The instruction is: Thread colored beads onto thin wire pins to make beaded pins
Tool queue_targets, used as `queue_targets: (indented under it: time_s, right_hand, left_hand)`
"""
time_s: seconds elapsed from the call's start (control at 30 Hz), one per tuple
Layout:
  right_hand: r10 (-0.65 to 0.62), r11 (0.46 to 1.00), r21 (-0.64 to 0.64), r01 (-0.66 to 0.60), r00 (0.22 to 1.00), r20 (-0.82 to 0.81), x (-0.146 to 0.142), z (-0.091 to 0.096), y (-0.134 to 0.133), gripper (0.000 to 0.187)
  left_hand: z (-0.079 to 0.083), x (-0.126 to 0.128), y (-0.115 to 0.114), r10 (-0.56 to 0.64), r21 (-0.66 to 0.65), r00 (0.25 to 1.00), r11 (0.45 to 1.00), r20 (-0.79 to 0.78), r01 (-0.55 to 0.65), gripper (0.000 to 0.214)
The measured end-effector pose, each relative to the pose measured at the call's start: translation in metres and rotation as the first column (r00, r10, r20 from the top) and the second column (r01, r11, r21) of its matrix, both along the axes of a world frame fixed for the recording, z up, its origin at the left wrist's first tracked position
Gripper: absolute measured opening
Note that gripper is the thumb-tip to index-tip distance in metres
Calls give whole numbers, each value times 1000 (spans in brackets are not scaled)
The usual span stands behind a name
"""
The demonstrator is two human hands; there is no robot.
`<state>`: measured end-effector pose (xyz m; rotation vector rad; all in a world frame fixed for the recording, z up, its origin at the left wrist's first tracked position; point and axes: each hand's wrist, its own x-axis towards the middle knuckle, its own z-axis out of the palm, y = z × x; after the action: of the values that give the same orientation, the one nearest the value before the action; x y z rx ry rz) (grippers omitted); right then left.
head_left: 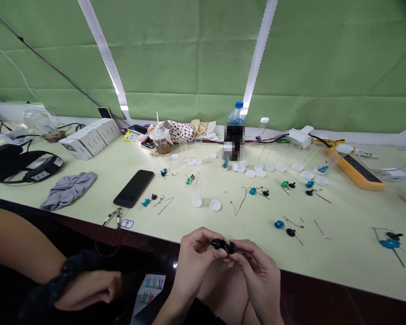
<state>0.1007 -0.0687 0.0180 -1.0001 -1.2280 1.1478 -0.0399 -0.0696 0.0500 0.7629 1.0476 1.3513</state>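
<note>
Just off the table's near edge, I hold a small glossy black part (222, 245) with rounded ends between both hands. The fingertips of my left hand (195, 259) pinch its left end. At its right end, the thumb and fingers of my right hand (259, 273) are closed on it. My fingers hide some of its shape. Beyond my hands stand a clear tube (196, 192) with a white base and a loose white cap (215, 205). Right of them lie a bent wire (239, 201), a blue piece (279, 224) and a black mushroom-shaped piece (291, 232).
A black phone (133, 188), grey cloth (69, 190) and headphones (27, 167) lie on the left. A dark drink bottle (234, 135) stands behind several white caps. An orange power strip (358, 169) is at the right. Another person's hand (88, 289) is at lower left.
</note>
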Motion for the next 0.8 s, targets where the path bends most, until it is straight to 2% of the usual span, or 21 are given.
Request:
queue_targets:
  time_s: [0.3,0.8]
  right_hand:
    - [16,999,-28,-17,1000,-24,0,-3,6,10]
    - [27,997,-66,-27,1000,7,-5,-8,11,12]
  left_hand:
    - [-3,-1,7,-16,-17,1000,1000,-22,16,15]
    - [-9,-5,10,24,-34,998,999,-54,-26,16]
